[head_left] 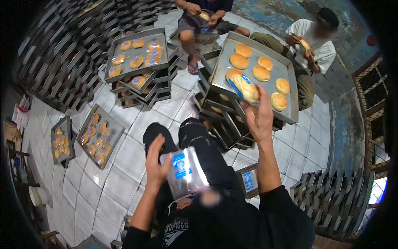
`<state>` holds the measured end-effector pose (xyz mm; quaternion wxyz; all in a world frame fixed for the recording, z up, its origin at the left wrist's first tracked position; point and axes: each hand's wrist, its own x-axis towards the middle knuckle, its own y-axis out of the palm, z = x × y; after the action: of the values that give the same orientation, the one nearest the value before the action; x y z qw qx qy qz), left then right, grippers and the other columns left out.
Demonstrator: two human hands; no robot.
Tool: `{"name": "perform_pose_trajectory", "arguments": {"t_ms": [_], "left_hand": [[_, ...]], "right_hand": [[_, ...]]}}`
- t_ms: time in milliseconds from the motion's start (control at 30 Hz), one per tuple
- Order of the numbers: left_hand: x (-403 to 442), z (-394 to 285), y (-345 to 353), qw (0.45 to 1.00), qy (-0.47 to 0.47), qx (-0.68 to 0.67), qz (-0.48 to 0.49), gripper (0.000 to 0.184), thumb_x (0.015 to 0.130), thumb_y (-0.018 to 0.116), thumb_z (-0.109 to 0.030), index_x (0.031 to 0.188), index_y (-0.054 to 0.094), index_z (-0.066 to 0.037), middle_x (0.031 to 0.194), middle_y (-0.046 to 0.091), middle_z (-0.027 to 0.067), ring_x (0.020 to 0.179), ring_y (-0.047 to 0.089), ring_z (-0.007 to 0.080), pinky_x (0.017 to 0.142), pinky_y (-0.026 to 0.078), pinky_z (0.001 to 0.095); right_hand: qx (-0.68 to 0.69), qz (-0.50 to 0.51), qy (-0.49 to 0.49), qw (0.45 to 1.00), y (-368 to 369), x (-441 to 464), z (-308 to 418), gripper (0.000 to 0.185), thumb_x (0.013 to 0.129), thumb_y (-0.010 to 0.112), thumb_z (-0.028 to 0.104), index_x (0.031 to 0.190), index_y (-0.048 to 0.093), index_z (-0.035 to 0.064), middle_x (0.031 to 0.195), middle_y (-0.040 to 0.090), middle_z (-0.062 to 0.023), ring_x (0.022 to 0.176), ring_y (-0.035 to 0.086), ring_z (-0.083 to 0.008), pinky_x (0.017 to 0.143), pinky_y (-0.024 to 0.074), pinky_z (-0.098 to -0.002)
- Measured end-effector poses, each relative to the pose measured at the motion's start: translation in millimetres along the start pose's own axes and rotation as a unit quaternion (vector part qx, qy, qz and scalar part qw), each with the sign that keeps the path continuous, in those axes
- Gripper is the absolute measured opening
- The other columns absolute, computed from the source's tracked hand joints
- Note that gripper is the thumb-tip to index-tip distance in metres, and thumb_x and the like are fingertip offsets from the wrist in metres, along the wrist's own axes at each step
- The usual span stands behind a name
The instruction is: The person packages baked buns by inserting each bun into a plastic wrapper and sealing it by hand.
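Note:
My right hand [260, 118] grips one end of a bun [245, 88] in a clear plastic wrapper with a blue label, held over the near edge of a metal tray [215, 81]. Several unwrapped golden buns [261, 73] lie on that tray. A pile of clear plastic bags [188, 172] with blue print rests on my lap. Beside the pile's left edge, my left hand [156, 166] has its fingers stretched and thumb apart, holding nothing. Whether its thumb touches the bags, I cannot tell.
Stacked trays [141, 93] with wrapped buns stand ahead left. Two more trays [105, 153] of wrapped buns lie on the tiled floor. Two people [207, 14] sit opposite, each holding a bun. Tall tray stacks [49, 54] line the left; another [331, 203] stands at lower right.

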<state>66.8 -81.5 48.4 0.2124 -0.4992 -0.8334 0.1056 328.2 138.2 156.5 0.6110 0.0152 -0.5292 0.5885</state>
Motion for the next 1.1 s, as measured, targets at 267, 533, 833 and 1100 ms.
{"name": "perform_pose_trajectory", "arguments": {"t_ms": [267,533,833,1100], "left_hand": [[-60.6,25.9,-6.7,0.920,0.242,0.300,0.065,0.039,0.080,0.079,-0.004,0.117,0.074,-0.014,0.150,0.052,0.0179,0.140,0.043,0.0457,0.109,0.042,0.0550],[-23.3,-4.1,-20.7,0.883,-0.312,-0.313,0.157,0.016,0.097,0.064,-0.010,0.103,0.070,0.004,0.086,0.072,0.0104,0.077,0.069,0.0180,0.075,0.057,0.0323],[4.8,16.3,-26.1,0.866,-0.287,-0.403,-0.072,0.037,0.107,0.049,-0.031,0.124,0.055,0.001,0.098,0.071,0.0178,0.075,0.070,0.0179,0.067,0.055,0.0288],[43.8,37.1,-17.4,0.775,-0.279,-0.547,-0.149,0.021,0.106,0.055,-0.027,0.109,0.061,-0.007,0.115,0.072,0.0170,0.105,0.071,0.0255,0.089,0.057,0.0402]], "right_hand": [[0.115,0.281,-0.109,0.947,29.7,-107.0,66.5,0.038,0.081,0.077,0.013,0.115,0.064,0.0018,0.108,0.065,-0.0166,0.113,0.060,-0.0347,0.105,0.0436,-0.0451],[0.258,0.335,-0.074,0.903,62.9,20.6,10.5,0.023,0.089,0.076,0.019,0.105,0.068,0.0044,0.096,0.067,-0.0082,0.089,0.065,-0.0180,0.079,0.0526,-0.0335],[-0.218,0.325,0.083,0.917,124.7,119.7,-173.4,0.077,0.088,0.064,0.067,0.111,0.069,-0.0061,0.099,0.072,-0.0266,0.088,0.070,-0.0386,0.075,0.0515,-0.0470],[0.098,0.304,0.166,0.933,75.0,83.8,-80.7,0.050,0.086,0.080,0.025,0.120,0.058,-0.0035,0.105,0.067,-0.0101,0.093,0.064,-0.0172,0.083,0.0518,-0.0337]]}}
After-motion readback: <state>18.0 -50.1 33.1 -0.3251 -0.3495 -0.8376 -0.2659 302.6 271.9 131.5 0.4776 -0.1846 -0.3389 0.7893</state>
